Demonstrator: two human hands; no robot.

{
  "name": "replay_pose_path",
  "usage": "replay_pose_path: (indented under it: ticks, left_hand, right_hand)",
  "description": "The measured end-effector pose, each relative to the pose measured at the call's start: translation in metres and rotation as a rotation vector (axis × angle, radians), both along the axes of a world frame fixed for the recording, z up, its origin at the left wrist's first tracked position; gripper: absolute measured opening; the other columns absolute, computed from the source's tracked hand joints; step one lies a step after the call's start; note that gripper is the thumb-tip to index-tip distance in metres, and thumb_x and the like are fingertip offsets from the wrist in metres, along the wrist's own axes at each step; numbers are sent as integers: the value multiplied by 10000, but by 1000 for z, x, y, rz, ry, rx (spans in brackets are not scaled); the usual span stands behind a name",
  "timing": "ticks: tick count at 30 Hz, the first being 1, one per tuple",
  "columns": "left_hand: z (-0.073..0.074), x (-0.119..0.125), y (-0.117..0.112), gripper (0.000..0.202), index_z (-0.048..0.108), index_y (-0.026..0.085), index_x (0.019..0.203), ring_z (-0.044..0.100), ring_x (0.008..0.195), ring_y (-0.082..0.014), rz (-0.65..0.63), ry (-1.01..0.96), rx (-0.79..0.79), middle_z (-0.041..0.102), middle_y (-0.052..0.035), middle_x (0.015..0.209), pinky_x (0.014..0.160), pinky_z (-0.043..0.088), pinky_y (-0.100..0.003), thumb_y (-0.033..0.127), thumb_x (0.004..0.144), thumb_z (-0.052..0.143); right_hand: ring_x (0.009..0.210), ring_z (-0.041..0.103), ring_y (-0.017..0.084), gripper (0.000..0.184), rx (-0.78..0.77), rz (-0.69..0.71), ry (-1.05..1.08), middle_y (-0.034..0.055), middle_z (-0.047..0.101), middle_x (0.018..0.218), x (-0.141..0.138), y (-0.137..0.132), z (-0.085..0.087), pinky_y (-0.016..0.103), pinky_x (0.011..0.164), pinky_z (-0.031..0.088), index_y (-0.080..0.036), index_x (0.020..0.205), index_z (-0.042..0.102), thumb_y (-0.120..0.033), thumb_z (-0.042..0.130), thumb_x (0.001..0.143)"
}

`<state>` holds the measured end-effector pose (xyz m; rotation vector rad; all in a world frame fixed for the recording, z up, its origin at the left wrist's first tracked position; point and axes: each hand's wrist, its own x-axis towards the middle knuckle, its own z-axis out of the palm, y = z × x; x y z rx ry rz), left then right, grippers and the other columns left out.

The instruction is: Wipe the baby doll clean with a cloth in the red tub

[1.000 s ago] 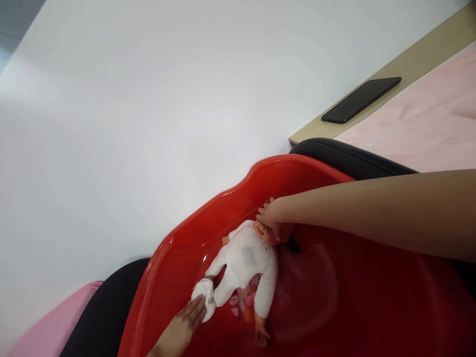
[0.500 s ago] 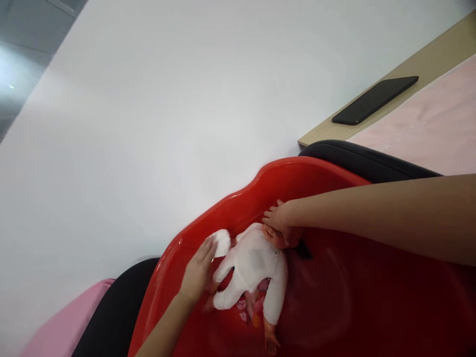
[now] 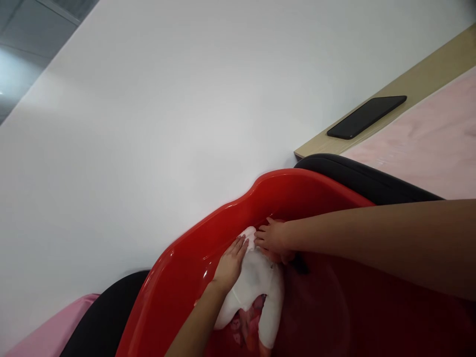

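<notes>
A baby doll in a white suit lies on its back in a red tub. My right hand reaches in from the right and is wrapped over the doll's head, hiding most of it. With my left hand I hold a folded white cloth against the doll's upper body, close to the right fingertips. My left forearm covers the doll's legs. Pink and red patterned things show beside the doll on the tub floor; their kind is unclear.
A black phone-like slab lies on a wooden ledge by a pale pink sheet. Black padded edges flank the tub. Pink fabric is at lower left, and a white wall rises behind.
My left hand has carried the white cloth from beside the doll's legs up to its upper body, near the head. My right hand stays at the head. The view has tilted slightly.
</notes>
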<state>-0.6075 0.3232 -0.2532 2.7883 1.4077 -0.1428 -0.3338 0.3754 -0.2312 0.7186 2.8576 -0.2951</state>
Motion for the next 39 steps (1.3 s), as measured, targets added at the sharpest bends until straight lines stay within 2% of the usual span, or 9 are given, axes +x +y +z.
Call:
replay_pose_path:
  ticks: [6,11,18,22,25,28,32,36,39]
  left_hand:
    - [-9,-73,-30,794,248,225,1707,281,1628,-228,89,240,-18,272,-91,1759,1311,387,-459,8,949,343]
    - [-13,-125,-60,860,291,140,1688,248,1631,-262,150,461,-67,226,-130,1762,1312,373,-467,-41,851,363]
    - [2,-159,-86,745,450,141,1625,416,1561,-298,281,646,-175,404,-155,1688,1263,439,-454,26,889,438]
    - [13,-164,-93,754,431,120,1628,425,1557,-296,430,704,-89,408,-165,1688,1229,477,-458,-55,900,350]
    - [26,-154,-87,766,394,66,1631,404,1575,-297,535,577,-11,379,-208,1701,1233,467,-426,-66,877,393]
    - [40,-129,-72,819,349,96,1646,391,1585,-333,612,252,63,383,-214,1708,1233,464,-481,17,852,532]
    - [50,-72,-46,539,456,160,1583,575,1455,-329,687,-248,131,554,-196,1601,1180,516,-544,231,1055,378]
    - [45,-11,-32,544,431,175,1614,509,1515,-294,574,-468,84,490,-161,1660,1248,460,-519,275,1086,344]
    - [28,17,-33,568,428,196,1626,431,1570,-294,423,-428,56,391,-137,1723,1280,418,-564,211,1066,337]
  right_hand:
    - [1405,466,478,1142,-54,-17,5,205,441,1622,2,-3,7,766,1204,316,-235,1557,484,-400,949,526]
    - [1390,475,463,1140,-41,-19,4,185,453,1612,3,-3,6,720,1194,354,-268,1563,470,-426,942,537]
    - [1412,453,484,1181,-43,-7,-27,208,403,1658,4,-3,10,758,1193,351,-247,1597,434,-427,934,543]
    - [1433,418,483,1212,-43,21,-107,213,339,1699,3,-3,14,759,1186,353,-233,1638,365,-519,909,593]
    - [1426,427,487,1214,-38,26,-104,211,352,1689,1,-2,14,759,1171,376,-225,1639,365,-539,900,595]
    - [1411,431,509,1254,-31,30,-97,229,348,1687,0,-1,12,800,1148,378,-187,1641,363,-519,911,563]
    - [1379,469,506,1219,-27,10,-76,212,389,1658,-1,-1,10,783,1140,395,-225,1598,430,-449,920,505]
    - [1315,524,484,1115,-44,-31,3,178,498,1533,-1,0,5,712,1116,417,-306,1448,561,-392,927,399]
    - [1314,523,494,1153,-65,-57,41,177,480,1548,-1,1,3,710,1121,417,-321,1440,557,-378,934,351]
